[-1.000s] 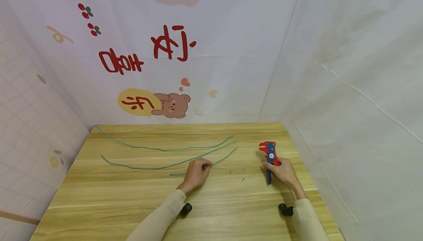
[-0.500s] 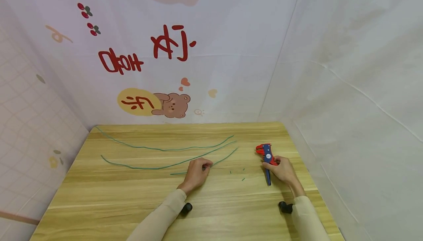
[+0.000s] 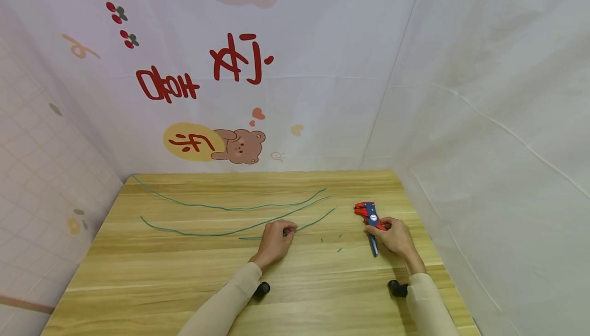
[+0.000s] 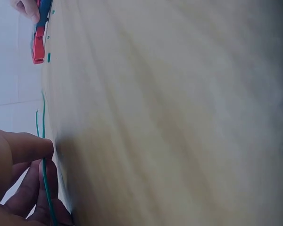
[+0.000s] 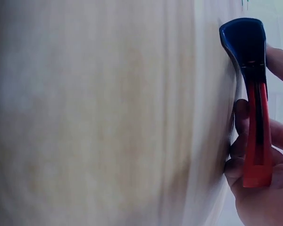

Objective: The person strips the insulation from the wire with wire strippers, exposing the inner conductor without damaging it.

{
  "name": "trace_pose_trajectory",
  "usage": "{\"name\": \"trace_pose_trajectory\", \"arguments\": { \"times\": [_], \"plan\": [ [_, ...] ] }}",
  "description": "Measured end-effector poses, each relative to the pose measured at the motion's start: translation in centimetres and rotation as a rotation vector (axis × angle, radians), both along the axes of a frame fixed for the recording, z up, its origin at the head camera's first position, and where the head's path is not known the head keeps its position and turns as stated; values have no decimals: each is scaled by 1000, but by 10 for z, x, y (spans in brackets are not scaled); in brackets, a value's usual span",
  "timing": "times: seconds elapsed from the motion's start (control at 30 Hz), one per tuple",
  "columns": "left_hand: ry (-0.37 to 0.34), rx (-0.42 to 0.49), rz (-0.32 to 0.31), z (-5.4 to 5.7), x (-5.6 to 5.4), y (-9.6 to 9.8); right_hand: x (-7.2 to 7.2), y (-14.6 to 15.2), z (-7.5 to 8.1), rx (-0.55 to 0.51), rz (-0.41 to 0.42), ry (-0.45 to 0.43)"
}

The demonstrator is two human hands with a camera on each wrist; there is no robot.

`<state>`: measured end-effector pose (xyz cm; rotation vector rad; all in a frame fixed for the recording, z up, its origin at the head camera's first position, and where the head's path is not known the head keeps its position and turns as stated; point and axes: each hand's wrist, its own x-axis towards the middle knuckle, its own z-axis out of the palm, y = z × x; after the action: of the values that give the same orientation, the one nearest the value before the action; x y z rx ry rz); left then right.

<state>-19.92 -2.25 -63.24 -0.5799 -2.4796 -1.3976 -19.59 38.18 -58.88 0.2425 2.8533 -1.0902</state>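
Observation:
My left hand pinches a short green wire between thumb and fingers. In the left wrist view this wire runs through the fingertips, with one end pointing away toward the tool. My right hand grips a red and blue wire stripper by its handles. The stripper's red jaws face left, toward the wire's free end, with a gap between them. In the right wrist view the blue handle and the red handle show end-on, with fingers curled round them.
Two longer green wires lie behind my left hand, a far one and a nearer one. Several tiny green offcuts lie on the wooden table between the hands. A printed cloth wall stands at the table's back edge.
The wire stripper's head has swung left and slightly toward me, its jaws now nearer the short wire. The short wire has shifted a little to the right in my left hand.

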Motion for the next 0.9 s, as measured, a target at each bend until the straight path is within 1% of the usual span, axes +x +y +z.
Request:
{"name": "trace_pose_trajectory", "arguments": {
  "times": [0.03,0.07,0.13,0.2,0.23,0.3,0.33,0.4,0.43,0.5,0.57,0.63,0.67,0.7,0.8,0.83,0.9],
  "plan": [
    [-23,-2,2,4,2,0,0,0,-1,1,0,1],
    [-33,-4,4,6,2,0,0,0,-1,1,0,3],
    [-77,-22,11,17,6,2,0,1,-1,5,6,10],
    [-119,-43,20,22,8,3,0,2,-1,11,8,14],
    [-149,-54,24,27,10,4,0,2,-1,11,7,13],
    [-174,-72,31,29,11,4,-1,2,-1,15,7,13],
    [-175,-75,32,30,11,4,-1,1,-1,16,7,11],
    [-156,-68,24,27,10,3,-1,1,-1,18,5,10],
    [-136,-64,18,25,10,2,-1,0,-2,21,6,11],
    [-110,-40,13,15,6,1,0,0,-2,29,7,17],
    [-65,-24,8,3,2,0,1,-1,-3,38,5,31],
    [-44,-18,1,-2,0,-1,2,-2,-2,48,9,51],
    [-49,-14,-1,-3,-1,-1,3,-3,-2,51,10,64],
    [-29,-19,-5,-6,-2,-2,4,-4,-1,54,11,80],
    [-70,-51,9,-11,-5,-1,7,-7,2,58,12,121],
    [-79,-64,16,-14,-7,-1,8,-8,4,55,10,137],
    [-78,-74,30,-21,-9,-2,10,-11,6,59,6,175]
  ]
}}
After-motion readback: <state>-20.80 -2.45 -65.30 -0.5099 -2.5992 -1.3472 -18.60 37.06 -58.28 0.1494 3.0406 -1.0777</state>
